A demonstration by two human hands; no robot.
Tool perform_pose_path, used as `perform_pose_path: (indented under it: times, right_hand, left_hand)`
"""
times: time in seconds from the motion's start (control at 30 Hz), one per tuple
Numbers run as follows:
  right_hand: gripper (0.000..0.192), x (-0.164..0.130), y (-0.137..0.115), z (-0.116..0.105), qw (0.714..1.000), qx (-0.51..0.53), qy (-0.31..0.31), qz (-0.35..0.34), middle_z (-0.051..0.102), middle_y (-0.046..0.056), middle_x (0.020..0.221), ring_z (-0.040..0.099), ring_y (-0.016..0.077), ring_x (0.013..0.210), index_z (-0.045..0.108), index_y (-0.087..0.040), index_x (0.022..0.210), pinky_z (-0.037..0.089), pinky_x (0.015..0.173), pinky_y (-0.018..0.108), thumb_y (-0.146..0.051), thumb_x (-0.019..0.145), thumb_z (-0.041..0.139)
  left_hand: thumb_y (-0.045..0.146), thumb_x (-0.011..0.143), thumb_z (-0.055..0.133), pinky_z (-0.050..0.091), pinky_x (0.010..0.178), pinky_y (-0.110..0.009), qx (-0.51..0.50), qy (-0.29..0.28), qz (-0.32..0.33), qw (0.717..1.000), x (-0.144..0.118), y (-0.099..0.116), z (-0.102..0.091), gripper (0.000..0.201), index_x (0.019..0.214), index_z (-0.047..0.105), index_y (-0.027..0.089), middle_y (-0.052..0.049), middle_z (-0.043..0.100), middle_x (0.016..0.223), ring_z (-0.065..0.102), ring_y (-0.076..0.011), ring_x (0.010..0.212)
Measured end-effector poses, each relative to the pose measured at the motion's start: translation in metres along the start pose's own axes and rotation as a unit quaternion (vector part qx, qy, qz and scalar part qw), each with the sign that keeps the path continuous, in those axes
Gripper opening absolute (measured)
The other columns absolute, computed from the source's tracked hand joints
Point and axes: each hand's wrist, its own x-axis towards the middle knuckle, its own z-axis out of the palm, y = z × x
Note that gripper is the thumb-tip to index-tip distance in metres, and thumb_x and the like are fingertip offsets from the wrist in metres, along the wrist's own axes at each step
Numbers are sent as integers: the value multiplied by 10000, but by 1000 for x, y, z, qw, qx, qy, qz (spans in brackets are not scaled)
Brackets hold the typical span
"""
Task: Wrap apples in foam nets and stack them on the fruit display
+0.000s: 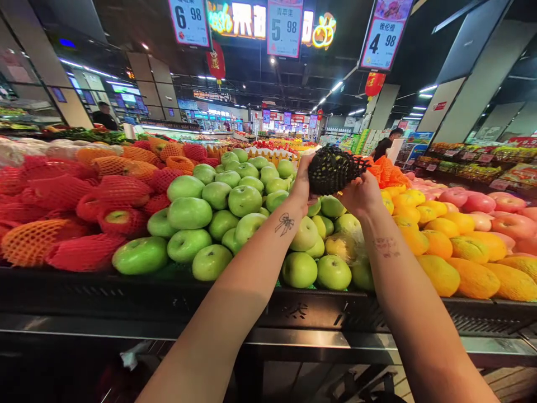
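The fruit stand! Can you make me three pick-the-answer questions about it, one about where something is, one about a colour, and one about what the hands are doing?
1. Where are the green apples?
A. Between the red-netted fruit and the orange fruit
B. On the floor
C. In a cart

2. What colour is the net on the held fruit?
A. White
B. Black
C. Blue

3. What are the left hand and right hand doing?
A. Resting on the shelf
B. Pointing at a sign
C. Holding the netted fruit up together

Answers: 1 A, they sit mid-display; 2 B, the mesh is dark; 3 C, both hands grip it above the apples.
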Motion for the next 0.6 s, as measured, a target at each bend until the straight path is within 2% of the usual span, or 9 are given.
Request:
perform_pose_path:
  times: [0.13,0.23,0.33,0.4,0.47,0.53,0.6]
  right_hand:
    - [296,1,-1,3,999,26,-8,-45,605,-58,638,606,170,732,509,-273,661,523,681,295,-391,621,778]
    - [274,3,-2,6,998,28,-23,-56,625,-48,643,638,196,777,533,-277,672,545,688,319,-380,622,782]
    - [270,2,-1,5,1000,13,-13,13,621,-43,609,639,212,747,532,-278,670,554,678,349,-414,677,765]
    - [296,1,0,3,997,3,-1,76,597,-46,576,607,191,662,523,-272,660,544,641,331,-415,689,781]
    - [353,0,1,1,994,-4,3,110,600,-37,593,585,177,620,528,-269,674,534,612,318,-484,685,807]
    - [449,-1,1,2,996,-13,0,93,634,-9,663,619,198,667,543,-274,716,545,626,340,-662,688,768]
    - [526,-4,-1,6,999,-35,23,11,673,19,782,670,236,788,576,-285,787,564,694,373,-800,715,653]
  left_hand:
    - [722,853,613,284,373,-163,26,-12,-12,1000,3,-3,-2,536,840,618,186,27,508,558,526,-89,423]
    - [619,883,640,182,349,-154,69,-47,5,997,-2,-3,0,453,762,586,186,48,439,494,397,-53,348]
    - [515,934,588,136,335,-157,92,-78,32,992,-7,-1,2,399,712,553,185,52,418,473,342,-42,331]
    - [518,964,514,123,327,-164,73,-75,41,994,-8,1,3,420,706,534,187,49,412,473,333,-43,325]
    - [574,972,460,118,323,-169,49,-60,50,996,-6,2,2,458,736,545,190,44,423,487,335,-48,325]
    - [636,950,469,159,327,-167,35,-39,61,997,-4,4,1,482,805,585,191,37,463,524,382,-56,351]
    - [672,910,532,254,354,-166,29,-17,68,997,-1,5,0,489,885,622,192,22,534,594,482,-73,417]
